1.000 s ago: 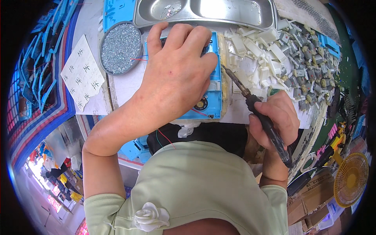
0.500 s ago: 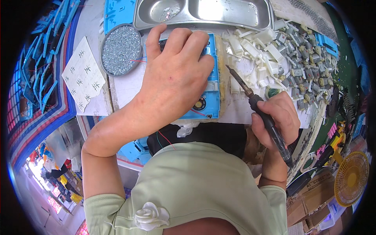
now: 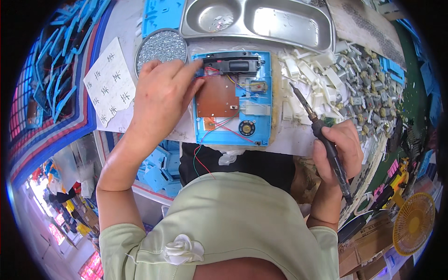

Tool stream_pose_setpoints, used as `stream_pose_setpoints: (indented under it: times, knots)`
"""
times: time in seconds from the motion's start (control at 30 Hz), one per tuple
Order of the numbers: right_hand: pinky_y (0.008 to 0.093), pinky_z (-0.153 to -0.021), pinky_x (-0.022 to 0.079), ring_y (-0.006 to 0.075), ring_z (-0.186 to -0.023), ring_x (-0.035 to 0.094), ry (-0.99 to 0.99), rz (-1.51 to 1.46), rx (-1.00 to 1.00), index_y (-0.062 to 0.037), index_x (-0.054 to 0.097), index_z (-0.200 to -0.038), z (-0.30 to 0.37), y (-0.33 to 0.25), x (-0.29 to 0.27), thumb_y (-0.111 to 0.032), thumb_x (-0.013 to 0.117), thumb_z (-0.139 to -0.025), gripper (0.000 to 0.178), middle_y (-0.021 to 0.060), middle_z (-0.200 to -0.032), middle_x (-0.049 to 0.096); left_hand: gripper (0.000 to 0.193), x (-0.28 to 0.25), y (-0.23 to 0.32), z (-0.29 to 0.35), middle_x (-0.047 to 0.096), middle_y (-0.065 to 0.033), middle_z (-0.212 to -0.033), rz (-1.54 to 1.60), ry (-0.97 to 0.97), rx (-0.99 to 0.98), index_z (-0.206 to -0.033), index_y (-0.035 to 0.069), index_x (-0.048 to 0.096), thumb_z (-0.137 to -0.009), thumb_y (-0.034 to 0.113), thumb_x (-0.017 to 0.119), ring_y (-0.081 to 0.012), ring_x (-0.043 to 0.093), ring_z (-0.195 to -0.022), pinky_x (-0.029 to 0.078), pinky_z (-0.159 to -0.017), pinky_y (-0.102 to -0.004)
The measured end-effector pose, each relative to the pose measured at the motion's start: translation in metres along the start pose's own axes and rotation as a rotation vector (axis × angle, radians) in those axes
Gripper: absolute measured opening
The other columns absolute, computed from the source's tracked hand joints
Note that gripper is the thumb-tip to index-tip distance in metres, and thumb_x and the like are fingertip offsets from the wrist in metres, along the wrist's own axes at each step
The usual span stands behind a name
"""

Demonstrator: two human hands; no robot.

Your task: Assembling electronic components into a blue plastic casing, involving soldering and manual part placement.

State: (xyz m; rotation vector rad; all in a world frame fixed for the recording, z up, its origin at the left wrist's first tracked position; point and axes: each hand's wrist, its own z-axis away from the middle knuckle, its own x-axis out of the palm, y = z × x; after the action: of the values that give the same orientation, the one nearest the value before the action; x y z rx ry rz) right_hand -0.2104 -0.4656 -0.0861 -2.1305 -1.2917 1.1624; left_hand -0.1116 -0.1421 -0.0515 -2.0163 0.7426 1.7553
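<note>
A blue plastic casing (image 3: 265,100) lies open in front of me, holding a brown circuit board (image 3: 217,97), a black module (image 3: 238,65), a small round speaker (image 3: 247,127) and thin coloured wires. At the casing's upper left edge, my left hand (image 3: 161,88) has its thumb and forefinger closed around thin red and blue wires (image 3: 207,71); the exact grip is partly hidden. My right hand (image 3: 339,151) grips a black soldering iron (image 3: 330,151) to the right of the casing. Its tip points up and left, apart from the casing.
A round dish of small metal screws (image 3: 163,45) stands behind my left hand, beside a marked paper sheet (image 3: 109,84). A steel tray (image 3: 259,35) is at the back. White plastic parts (image 3: 308,70) and many small motors (image 3: 361,93) are heaped right. Blue casings (image 3: 60,60) pile up left.
My left hand has moved left off the middle of the casing to its left edge, uncovering the board and wires. My right hand with the soldering iron has shifted slightly right and down.
</note>
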Motion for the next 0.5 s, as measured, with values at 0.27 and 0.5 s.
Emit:
stream_pose_setpoints:
  times: [0.27, 0.5]
  knots:
    - [0.0306, -0.058, 0.042, 0.021, -0.062, 0.055, 0.084, -0.131, 0.089, 0.0022, 0.068, -0.111, -0.024, -0.012, 0.027, -0.004, 0.081, -0.081, 0.033, 0.0102, -0.076, 0.064, 0.017, 0.015, 0.013, -0.007, 0.071, -0.0094, -0.091, 0.519, 0.332, 0.027, -0.101, 0.002, 0.075, -0.084, 0.001, 0.078, -0.0223, 0.071, -0.079, 0.056, -0.064, -0.0295]
    - [0.0291, -0.085, 0.055, 0.017, -0.093, 0.069, 0.005, -0.359, 0.333, -0.0041, 0.062, -0.137, -0.067, -0.031, 0.085, 0.0, 0.077, -0.085, 0.054, 0.0102, -0.103, 0.071, 0.008, 0.031, 0.04, -0.003, 0.074, -0.0058, -0.086, 1.355, 0.24, -0.561, -0.097, -0.001, 0.075, -0.089, 0.001, 0.077, -0.0089, 0.07, -0.071, 0.056, -0.063, -0.0231]
